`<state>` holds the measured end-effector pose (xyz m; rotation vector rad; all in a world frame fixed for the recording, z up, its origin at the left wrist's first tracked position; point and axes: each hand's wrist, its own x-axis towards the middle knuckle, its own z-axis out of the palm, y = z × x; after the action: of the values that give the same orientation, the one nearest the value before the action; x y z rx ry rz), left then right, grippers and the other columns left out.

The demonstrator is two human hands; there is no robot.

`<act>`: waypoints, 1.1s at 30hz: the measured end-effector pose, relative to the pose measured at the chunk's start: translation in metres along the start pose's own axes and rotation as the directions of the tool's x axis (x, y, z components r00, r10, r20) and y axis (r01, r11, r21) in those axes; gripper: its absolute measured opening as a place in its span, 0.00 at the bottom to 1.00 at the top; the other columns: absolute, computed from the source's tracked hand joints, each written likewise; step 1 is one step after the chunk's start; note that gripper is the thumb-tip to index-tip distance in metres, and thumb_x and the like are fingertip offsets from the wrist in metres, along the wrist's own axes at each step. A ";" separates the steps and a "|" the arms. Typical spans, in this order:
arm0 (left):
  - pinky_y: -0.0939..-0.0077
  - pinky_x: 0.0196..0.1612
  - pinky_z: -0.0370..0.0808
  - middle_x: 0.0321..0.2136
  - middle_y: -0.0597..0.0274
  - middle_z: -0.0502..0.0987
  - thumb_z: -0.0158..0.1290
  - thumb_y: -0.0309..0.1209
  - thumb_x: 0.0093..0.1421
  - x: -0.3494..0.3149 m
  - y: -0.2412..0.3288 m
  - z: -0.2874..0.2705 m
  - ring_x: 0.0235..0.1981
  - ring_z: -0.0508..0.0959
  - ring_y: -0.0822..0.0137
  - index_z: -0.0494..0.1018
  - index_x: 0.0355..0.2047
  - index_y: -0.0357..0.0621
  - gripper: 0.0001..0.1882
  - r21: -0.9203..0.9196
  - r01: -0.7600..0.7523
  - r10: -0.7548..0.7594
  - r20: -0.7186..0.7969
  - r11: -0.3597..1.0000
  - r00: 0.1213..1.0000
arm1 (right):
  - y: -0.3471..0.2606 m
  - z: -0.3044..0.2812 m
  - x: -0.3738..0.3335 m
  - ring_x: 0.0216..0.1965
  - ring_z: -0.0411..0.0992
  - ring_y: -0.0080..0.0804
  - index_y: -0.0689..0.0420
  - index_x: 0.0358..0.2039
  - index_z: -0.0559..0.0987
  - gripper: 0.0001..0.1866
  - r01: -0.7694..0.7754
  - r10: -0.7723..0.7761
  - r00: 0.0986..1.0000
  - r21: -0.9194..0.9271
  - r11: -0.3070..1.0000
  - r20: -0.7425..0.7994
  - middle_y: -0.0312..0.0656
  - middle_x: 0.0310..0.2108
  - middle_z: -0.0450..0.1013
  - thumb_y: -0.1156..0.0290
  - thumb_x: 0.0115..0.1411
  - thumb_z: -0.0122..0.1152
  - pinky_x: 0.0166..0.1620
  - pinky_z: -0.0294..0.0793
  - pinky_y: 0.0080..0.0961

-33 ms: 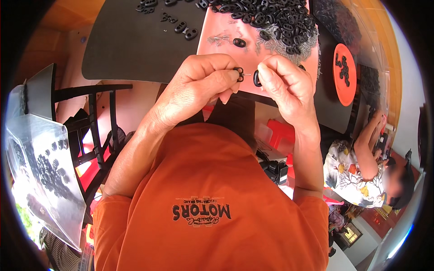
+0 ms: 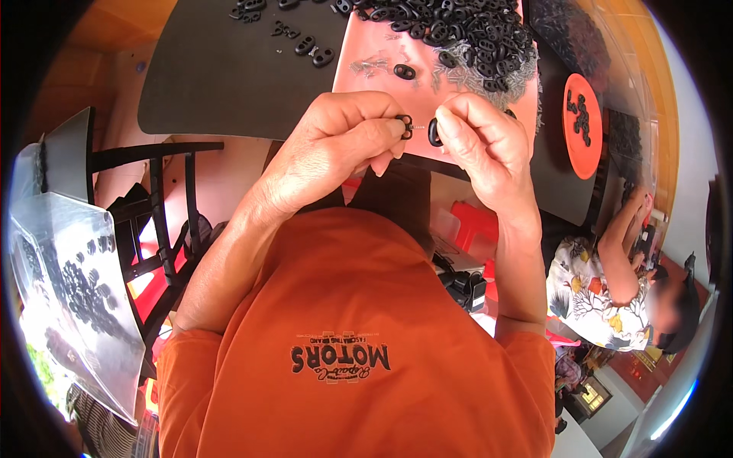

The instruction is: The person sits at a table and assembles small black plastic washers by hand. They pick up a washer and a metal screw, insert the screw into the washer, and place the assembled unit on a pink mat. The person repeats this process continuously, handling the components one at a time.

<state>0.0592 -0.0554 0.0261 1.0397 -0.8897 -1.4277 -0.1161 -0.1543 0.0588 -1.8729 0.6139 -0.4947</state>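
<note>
Over the near edge of a pink board (image 2: 359, 95), my left hand (image 2: 336, 141) pinches a small black two-holed cord lock part (image 2: 407, 127) between thumb and fingers. A thin metal spring (image 2: 417, 127) sticks out of its right side. Facing it across a short gap, a black oval cord lock part (image 2: 435, 133) is held between the thumb and fingers of my right hand (image 2: 489, 145). The two parts do not touch. A single black two-holed cord lock (image 2: 405, 72) lies on the board just beyond my hands.
Black cord lock parts (image 2: 443, 27) and loose springs (image 2: 462, 79) are heaped on the board's far side. Several more parts lie on the dark table (image 2: 221, 76). An orange plate (image 2: 584, 160) holds black pieces. A clear bin (image 2: 114, 320) and black chair (image 2: 156, 183) stand left; another person (image 2: 599, 298) sits right.
</note>
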 end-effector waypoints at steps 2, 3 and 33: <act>0.86 0.21 0.59 0.19 0.69 0.72 0.46 0.30 0.61 0.000 0.000 0.001 0.18 0.66 0.82 0.73 0.26 0.39 0.10 -0.006 -0.007 0.007 0.011 1.000 1.000 | 0.002 -0.001 0.001 0.22 0.60 0.17 0.63 0.27 0.73 0.12 -0.001 0.001 1.000 0.024 1.000 0.027 0.33 0.20 0.65 0.68 0.64 0.55 0.25 0.60 0.17; 0.86 0.21 0.58 0.19 0.69 0.71 0.46 0.30 0.61 0.001 0.000 0.001 0.18 0.66 0.82 0.73 0.26 0.38 0.10 -0.010 -0.003 0.003 0.018 1.000 1.000 | 0.004 -0.001 0.001 0.22 0.60 0.17 0.63 0.27 0.73 0.12 0.004 -0.006 0.999 0.042 0.999 0.031 0.32 0.20 0.65 0.67 0.64 0.55 0.25 0.60 0.17; 0.86 0.21 0.58 0.19 0.69 0.71 0.47 0.30 0.61 0.003 0.001 0.001 0.18 0.65 0.82 0.72 0.25 0.39 0.10 0.054 0.023 -0.026 0.060 0.998 0.998 | 0.012 -0.001 -0.001 0.22 0.60 0.13 0.62 0.29 0.75 0.12 -0.075 0.063 0.996 0.212 0.974 0.061 0.29 0.20 0.64 0.67 0.66 0.53 0.25 0.59 0.14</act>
<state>0.0583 -0.0582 0.0273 1.0549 -0.9659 -1.4697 -0.1196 -0.1584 0.0475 -1.6499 0.5648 -0.4451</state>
